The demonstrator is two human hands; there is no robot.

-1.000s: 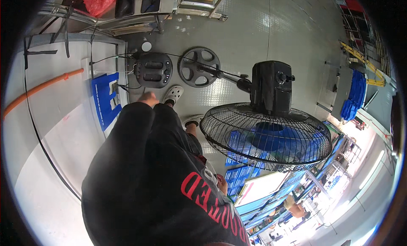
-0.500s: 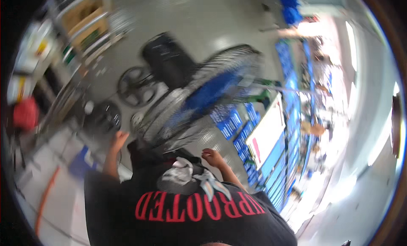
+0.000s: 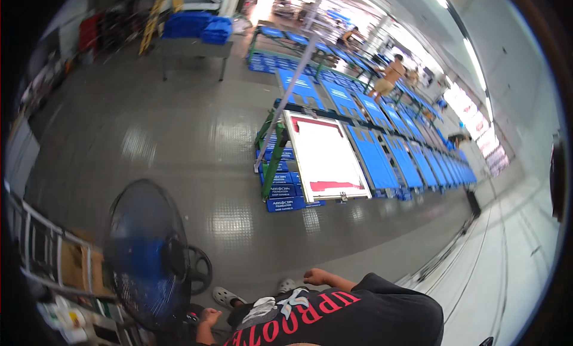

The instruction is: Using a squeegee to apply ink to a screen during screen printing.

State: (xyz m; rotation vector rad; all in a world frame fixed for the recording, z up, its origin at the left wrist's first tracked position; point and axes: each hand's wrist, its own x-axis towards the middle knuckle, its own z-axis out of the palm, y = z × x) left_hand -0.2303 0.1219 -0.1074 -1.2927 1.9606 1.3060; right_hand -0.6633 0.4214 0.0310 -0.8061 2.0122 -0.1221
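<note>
My left hand (image 3: 210, 316) is low in front of me, its fingers curled with nothing visible in them. It is nearest to a big black fan (image 3: 146, 256) with blue blades behind a wire guard. My right hand (image 3: 316, 277) hangs by my right side, loosely closed, touching nothing. Ahead stands a long green-framed table (image 3: 271, 170). On its near end lies a screen-printing frame (image 3: 328, 152) with a white mesh and red bands at two ends. Flat blue fabric pieces (image 3: 373, 158) lie in rows beyond it.
Blue boxes (image 3: 283, 191) are stacked under the table. A side table (image 3: 194, 48) bears blue cloth piles, with a yellow ladder (image 3: 156, 18) behind. A person (image 3: 391, 74) stands among the rows. A metal rack (image 3: 65, 256) is left of the fan; a white wall (image 3: 489, 268) runs right.
My view has swung to the right, from the fan toward the table rows. The fan is now at my left, and both hands have drawn away from it.
</note>
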